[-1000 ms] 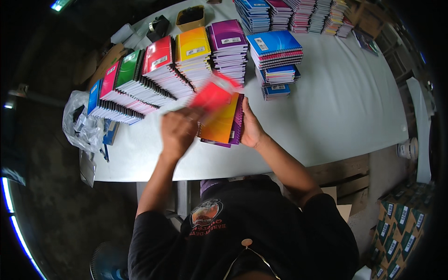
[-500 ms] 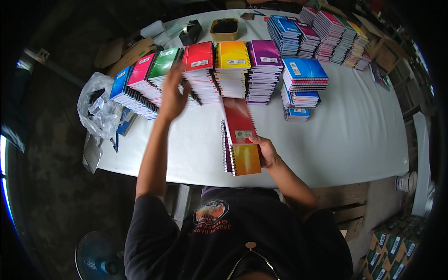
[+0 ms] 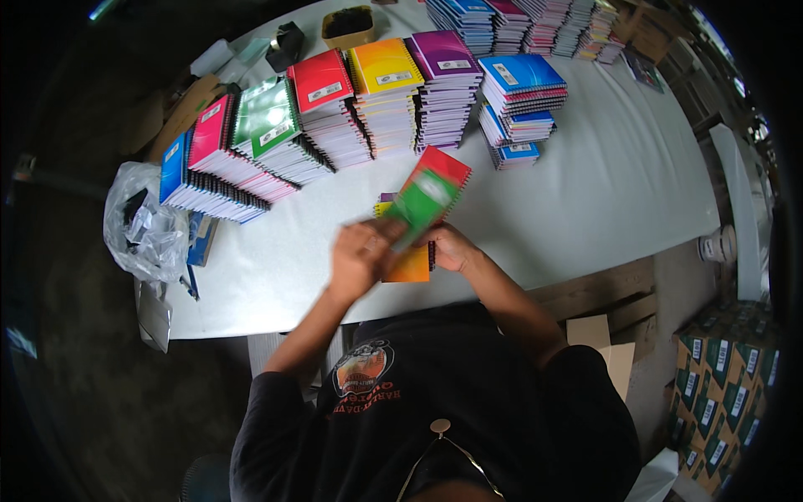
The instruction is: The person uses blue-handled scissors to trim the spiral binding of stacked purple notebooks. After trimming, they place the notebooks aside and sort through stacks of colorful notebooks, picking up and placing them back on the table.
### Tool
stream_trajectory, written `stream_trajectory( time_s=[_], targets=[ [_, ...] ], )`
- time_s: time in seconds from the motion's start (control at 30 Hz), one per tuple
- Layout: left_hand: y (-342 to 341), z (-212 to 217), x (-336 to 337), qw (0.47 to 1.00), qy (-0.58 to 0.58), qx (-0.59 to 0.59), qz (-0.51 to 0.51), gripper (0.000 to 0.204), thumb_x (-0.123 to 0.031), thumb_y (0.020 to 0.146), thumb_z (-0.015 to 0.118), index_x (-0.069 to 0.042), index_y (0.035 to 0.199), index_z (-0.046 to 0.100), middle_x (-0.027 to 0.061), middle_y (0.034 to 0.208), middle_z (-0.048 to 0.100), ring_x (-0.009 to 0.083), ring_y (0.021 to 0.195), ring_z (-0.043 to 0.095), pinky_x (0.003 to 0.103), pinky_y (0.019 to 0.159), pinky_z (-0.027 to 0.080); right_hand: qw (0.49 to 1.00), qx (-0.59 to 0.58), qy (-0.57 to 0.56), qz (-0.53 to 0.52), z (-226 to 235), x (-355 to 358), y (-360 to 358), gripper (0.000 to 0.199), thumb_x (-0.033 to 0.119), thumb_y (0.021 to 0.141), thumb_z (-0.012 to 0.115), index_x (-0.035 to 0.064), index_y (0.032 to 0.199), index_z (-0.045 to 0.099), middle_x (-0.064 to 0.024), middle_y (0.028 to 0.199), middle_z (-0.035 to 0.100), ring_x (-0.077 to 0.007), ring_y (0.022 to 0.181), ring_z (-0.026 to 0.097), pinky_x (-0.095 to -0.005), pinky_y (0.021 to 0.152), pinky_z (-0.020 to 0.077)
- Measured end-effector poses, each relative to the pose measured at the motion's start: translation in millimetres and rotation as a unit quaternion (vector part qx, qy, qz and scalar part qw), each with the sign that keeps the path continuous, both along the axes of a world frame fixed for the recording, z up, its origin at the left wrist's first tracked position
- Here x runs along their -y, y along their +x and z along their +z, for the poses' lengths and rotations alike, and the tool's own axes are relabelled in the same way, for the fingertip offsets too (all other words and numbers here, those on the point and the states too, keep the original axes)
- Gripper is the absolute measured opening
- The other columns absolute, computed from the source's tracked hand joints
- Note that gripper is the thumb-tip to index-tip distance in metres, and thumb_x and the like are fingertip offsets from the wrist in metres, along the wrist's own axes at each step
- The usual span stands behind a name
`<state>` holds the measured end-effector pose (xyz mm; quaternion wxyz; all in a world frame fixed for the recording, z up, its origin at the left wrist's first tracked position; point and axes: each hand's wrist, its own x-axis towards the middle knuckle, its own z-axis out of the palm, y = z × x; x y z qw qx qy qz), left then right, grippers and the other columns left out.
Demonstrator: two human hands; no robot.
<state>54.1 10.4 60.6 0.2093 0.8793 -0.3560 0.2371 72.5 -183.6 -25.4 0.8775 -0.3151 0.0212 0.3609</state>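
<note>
My left hand grips the near end of a green spiral notebook, lifted and blurred above a small stack of notebooks. That stack has a red cover behind the green one and an orange cover at the bottom. My right hand holds the stack at its right edge, just above the white table. Beyond my hands stand sorted piles of spiral notebooks: blue, pink, green, red, yellow, purple and light blue.
A crumpled clear plastic bag hangs at the table's left end. A dark tray and a black box sit at the far edge. More notebook piles line the far right. Green cartons are stacked on the floor at right.
My left hand came back from the far piles to the stack in front of me and took hold of a green notebook. The stack has dropped lower in my right hand.
</note>
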Motion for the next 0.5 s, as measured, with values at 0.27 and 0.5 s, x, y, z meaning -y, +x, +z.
stream_trajectory(
  time_s=[0.27, 0.5],
  targets=[
    [-11.4, -40.4, -8.3, 0.638, -0.463, -0.615, -0.02, 0.061, -0.003, 0.072, 0.068, -0.002, 0.125, 0.038, 0.0108, 0.114, 0.054, 0.0195, 0.106, 0.051, 0.033, 0.091, 0.042, 0.974, 0.172, -0.144, -0.045, 12.6, -12.6, -31.2, 0.041, 0.021, 0.089, 0.058, 0.0062, 0.124, 0.047, -0.0038, 0.112, 0.057, -0.0111, 0.096, 0.057, -0.0249, 0.078, 0.0491],
    [-14.5, -76.4, -17.4, 0.657, -0.495, -0.567, -0.028, 0.054, 0.008, 0.071, 0.057, -0.005, 0.12, 0.04, 0.0028, 0.101, 0.057, 0.0125, 0.087, 0.056, 0.023, 0.073, 0.048, 0.997, 0.062, 0.023, 0.026, 11.4, -11.2, -37.0, 0.05, 0.02, 0.084, 0.064, 0.0032, 0.126, 0.041, -0.0092, 0.11, 0.055, -0.0168, 0.093, 0.057, -0.0278, 0.081, 0.0473]
  ],
)
